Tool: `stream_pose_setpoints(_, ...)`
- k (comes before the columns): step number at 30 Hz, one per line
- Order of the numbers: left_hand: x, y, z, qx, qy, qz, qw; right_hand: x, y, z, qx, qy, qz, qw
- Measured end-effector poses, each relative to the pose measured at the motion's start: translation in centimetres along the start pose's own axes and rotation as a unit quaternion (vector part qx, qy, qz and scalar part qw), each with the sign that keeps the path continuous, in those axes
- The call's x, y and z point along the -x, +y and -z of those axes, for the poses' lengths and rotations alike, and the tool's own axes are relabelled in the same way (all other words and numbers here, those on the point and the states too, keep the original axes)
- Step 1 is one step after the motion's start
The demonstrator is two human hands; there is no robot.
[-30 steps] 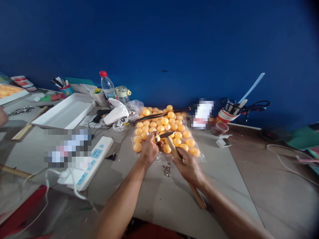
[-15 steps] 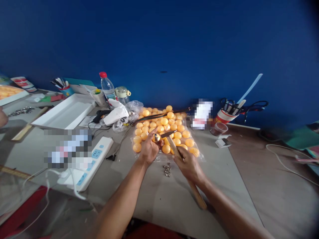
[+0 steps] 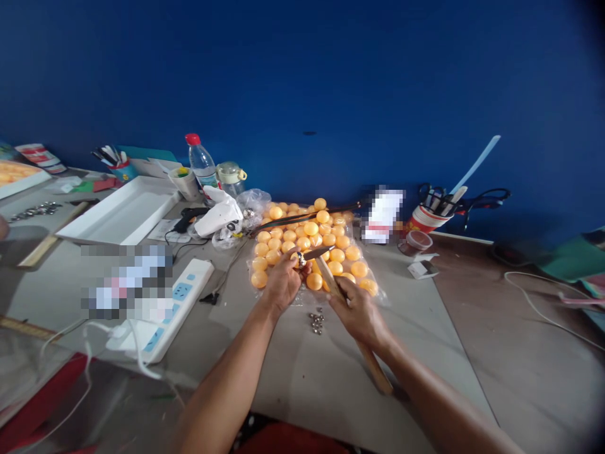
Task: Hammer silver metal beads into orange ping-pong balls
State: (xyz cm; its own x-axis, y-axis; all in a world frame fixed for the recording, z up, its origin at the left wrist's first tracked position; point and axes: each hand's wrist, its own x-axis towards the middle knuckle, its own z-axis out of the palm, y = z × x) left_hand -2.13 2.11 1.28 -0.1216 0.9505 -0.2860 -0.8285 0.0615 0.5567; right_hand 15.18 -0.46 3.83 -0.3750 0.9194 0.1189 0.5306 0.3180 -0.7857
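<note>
My right hand (image 3: 357, 309) is wrapped round the wooden handle of a hammer (image 3: 373, 369). The hammer's dark head is level with my left hand, and its blunt end is at or very near a shiny metal piece (image 3: 301, 259). Closed fingers of my left hand (image 3: 282, 284) grip a small orange ball (image 3: 293, 257) with that metal piece against it; whether the two are joined, I cannot tell. Beneath and beyond both hands lies a clear plastic bag of orange balls (image 3: 352, 253). Several small shiny metal pieces (image 3: 317, 323) are heaped on the table between my forearms.
At left are a white power strip (image 3: 182, 306), a shallow white tray (image 3: 120, 211), another hammer (image 3: 47, 246) and a red-capped bottle (image 3: 201, 161). A black glue gun (image 3: 190, 219) lies by crumpled white plastic. A cup of pens (image 3: 428, 219) stands at right, beneath the blue wall.
The index finger of my left hand has drawn in from pointing outward and now curls by the orange ball. The hammer and my right hand are almost unmoved. The view has shifted slightly.
</note>
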Motion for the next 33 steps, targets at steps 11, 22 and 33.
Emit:
stream_pose_setpoints(11,-0.3,-0.1,0.3,-0.002,-0.013,-0.018,1.000,-0.1,0.5,-0.7,0.013,-0.014,0.002,1.000)
stream_pose_setpoints(22,-0.7,-0.2,1.0,-0.017,-0.018,-0.035,0.999,-0.2,0.5,-0.3,0.006,-0.002,-0.002,1.000)
stream_pose_setpoints(33,-0.5,-0.1,0.5,-0.020,-0.009,-0.026,0.999,-0.1,0.4,-0.8,0.020,-0.019,0.004,1.000)
